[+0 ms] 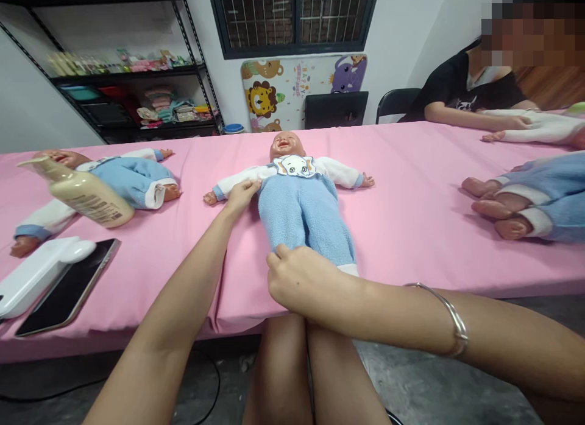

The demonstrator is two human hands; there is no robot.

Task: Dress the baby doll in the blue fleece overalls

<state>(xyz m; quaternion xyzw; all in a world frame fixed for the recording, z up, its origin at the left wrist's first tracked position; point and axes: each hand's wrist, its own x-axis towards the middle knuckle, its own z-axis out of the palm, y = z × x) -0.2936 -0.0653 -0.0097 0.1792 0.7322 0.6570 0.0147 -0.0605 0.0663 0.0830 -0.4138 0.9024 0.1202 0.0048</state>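
Observation:
A baby doll lies on its back in the middle of the table, head away from me and arms spread. It wears a white-sleeved top and fluffy blue trousers, with an elephant face on the chest. My left hand is closed at the left side of the waist, fingertips pinching the edge of the blue cloth. Lower down, my right hand is closed around the end of the left-hand trouser leg, hiding that cuff and the foot. The other leg ends in a white cuff.
The table has a pink cover. At left are another doll, a pump bottle, a white device and a phone. More dolls lie at right, where a person touches one. Shelves stand behind.

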